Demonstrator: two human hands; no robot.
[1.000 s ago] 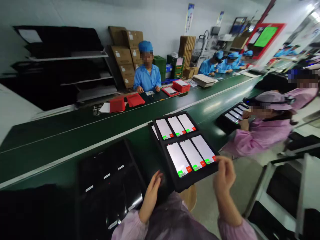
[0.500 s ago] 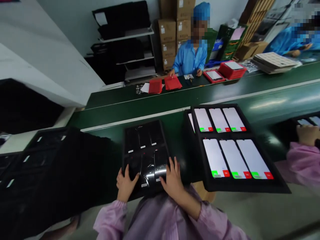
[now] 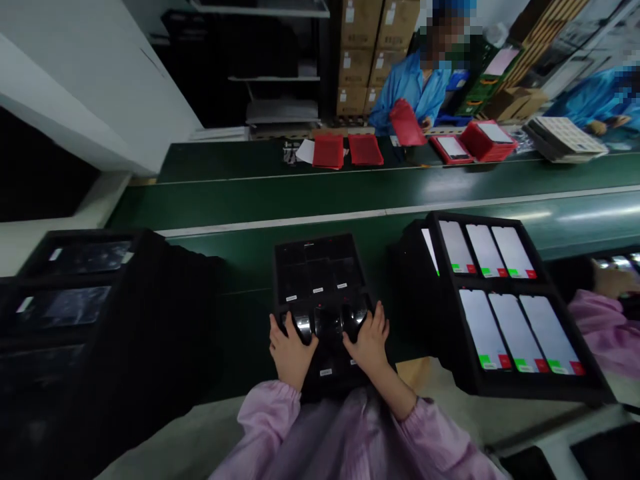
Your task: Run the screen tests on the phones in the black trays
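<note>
Black tray [image 3: 333,387] sits on the desk [image 3: 246,273]; I have left hand [image 3: 291,350] and right hand [image 3: 370,341], fingers spread, at either side, likely to steady it evenly.

Dim, cool light, pale glare on the green worktop [image 3: 575,215], stretched and blurry edges.

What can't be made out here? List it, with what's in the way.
Head view:
Near row's left phone: lower part behind the left hand.
Near row's right phone: partly under the right hand.
White labels: print too small.
Far-left tray stack: cut off by the bottom edge.
</note>
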